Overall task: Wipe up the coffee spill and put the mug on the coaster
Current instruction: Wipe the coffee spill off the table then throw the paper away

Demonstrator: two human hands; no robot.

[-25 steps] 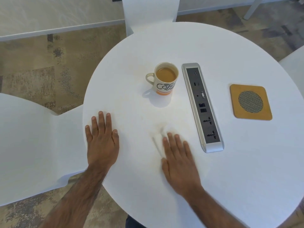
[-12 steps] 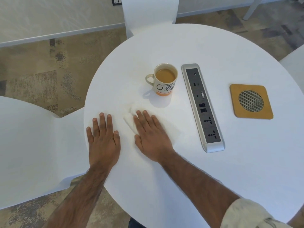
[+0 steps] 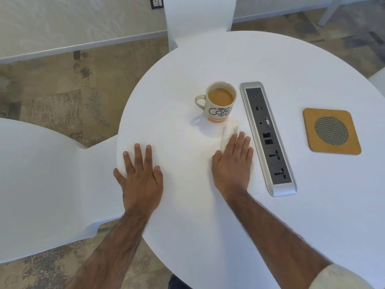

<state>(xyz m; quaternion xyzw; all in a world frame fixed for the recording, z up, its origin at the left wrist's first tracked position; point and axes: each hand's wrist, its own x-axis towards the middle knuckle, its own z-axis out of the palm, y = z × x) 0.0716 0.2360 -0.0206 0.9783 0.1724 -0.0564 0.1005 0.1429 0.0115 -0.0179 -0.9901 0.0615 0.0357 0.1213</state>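
A cream mug (image 3: 218,103) full of milky coffee stands upright on the round white table (image 3: 270,205), handle to the left. My right hand (image 3: 233,163) lies flat, palm down, pressing a white tissue (image 3: 228,132) onto the tabletop just below the mug; the tissue's edge shows past my fingertips. My left hand (image 3: 139,176) rests flat with spread fingers near the table's left edge and holds nothing. The square cork coaster (image 3: 331,131) with a round mesh centre lies at the right, bare. No coffee stain is plainly visible on the table.
A long silver power-socket strip (image 3: 267,138) runs between the mug and the coaster, close to my right hand. White chairs stand at the left (image 3: 41,180) and at the back (image 3: 198,19). Patterned carpet surrounds the table.
My right hand has swept the tissue from beside my left hand rightward to beside the socket strip, under the mug. The left hand and mug have stayed in place.
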